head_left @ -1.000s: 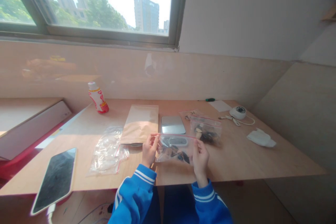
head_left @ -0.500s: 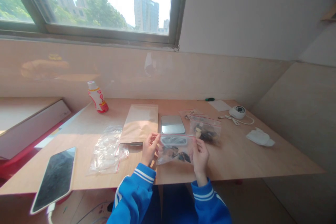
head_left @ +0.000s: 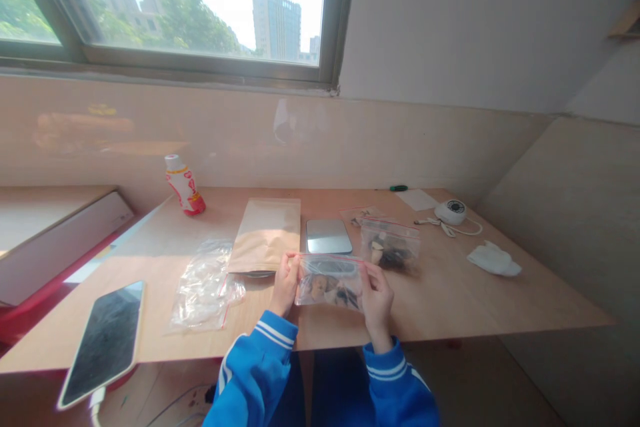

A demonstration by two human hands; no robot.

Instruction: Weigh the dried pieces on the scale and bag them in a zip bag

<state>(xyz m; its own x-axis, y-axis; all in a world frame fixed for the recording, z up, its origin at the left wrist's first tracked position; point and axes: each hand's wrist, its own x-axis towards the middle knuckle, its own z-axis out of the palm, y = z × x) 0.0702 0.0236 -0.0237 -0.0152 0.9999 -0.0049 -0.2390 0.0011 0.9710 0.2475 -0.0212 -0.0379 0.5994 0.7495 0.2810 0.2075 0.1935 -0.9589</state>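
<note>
Plastic zip bag (head_left: 327, 283) being pinched at both top corners | left hand (head_left: 285, 283), right hand (head_left: 376, 293) gripping | sealing strip needing press along.

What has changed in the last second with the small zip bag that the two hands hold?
The small zip bag sank slightly toward the table. The left hand and the right hand kept pinching its top corners; nothing was let go. The phone, bottle, brown pouch and second filled bag stayed put.
</note>
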